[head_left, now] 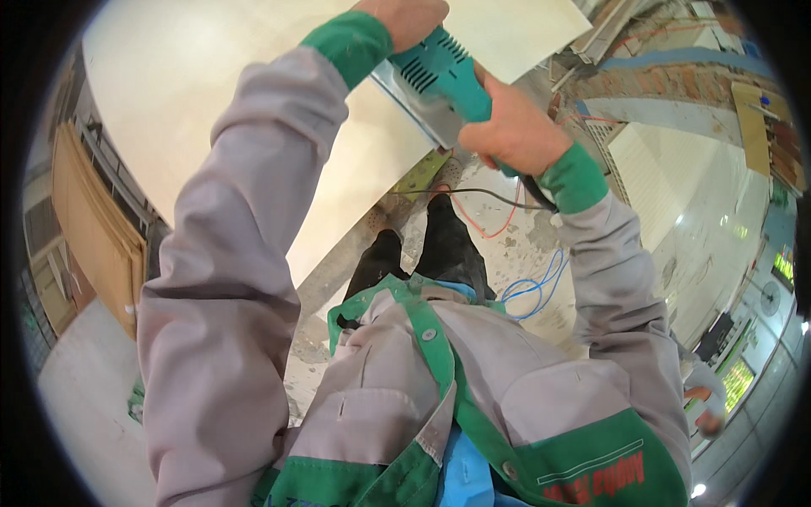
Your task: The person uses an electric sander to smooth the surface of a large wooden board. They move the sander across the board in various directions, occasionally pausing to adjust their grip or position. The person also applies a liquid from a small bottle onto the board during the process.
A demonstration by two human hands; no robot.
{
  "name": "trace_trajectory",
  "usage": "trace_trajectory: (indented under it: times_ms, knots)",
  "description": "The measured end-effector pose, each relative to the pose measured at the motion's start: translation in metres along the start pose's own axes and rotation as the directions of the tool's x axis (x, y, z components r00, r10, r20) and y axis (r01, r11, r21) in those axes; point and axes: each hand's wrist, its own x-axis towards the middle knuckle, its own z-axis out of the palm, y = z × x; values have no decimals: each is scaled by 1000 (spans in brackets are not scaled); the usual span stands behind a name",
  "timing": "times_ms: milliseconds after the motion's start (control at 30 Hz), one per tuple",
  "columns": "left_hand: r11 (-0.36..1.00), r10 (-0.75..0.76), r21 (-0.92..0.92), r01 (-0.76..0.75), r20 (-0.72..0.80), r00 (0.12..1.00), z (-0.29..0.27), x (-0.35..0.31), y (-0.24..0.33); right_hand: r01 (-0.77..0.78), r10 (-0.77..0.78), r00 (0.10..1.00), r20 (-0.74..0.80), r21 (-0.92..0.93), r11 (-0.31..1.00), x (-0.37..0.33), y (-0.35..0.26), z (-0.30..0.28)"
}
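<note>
A teal corded power tool (pixel 438 69) with a vented housing and a flat silver base sits at the edge of a large pale board (pixel 211 80). My right hand (pixel 517 125) is closed around its rear handle, and a dark cable runs off from there. At the front end, my left hand (pixel 404 19) is closed against the tool; the upper edge of the view cuts off part of its fingers. The tool's exact kind cannot be made out.
Brown sheets (pixel 97 224) lean in a stack at the left. A blue cable (pixel 534 291) lies looped on the stained floor near my feet, beside an orange line (pixel 486 230). Another long pale panel (pixel 676 190) is to the right. Farther right is another person (pixel 705 397).
</note>
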Motion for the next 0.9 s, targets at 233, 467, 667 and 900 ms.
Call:
trace_trajectory:
  times_ms: [233, 467, 667, 900]
  knots:
    - [428, -582, -768, 476, 168, 796, -3, -252, 13, 32, -11, 983, 185, -113, 993, -26, -47, 176]
    - [281, -742, -798, 534, 172, 648, 17, -455, 27, 182, -112, 923, 369, -161, 970, -49, -74, 331]
    - [195, -841, -794, 575, 165, 514, 55, -559, 58, 222, 48, 757, 651, -326, 919, -46, -69, 381]
    - [586, -810, -440, 681, -300, 503, 60, -568, 31, 339, 81, 669, 739, -400, 851, 31, -115, 378]
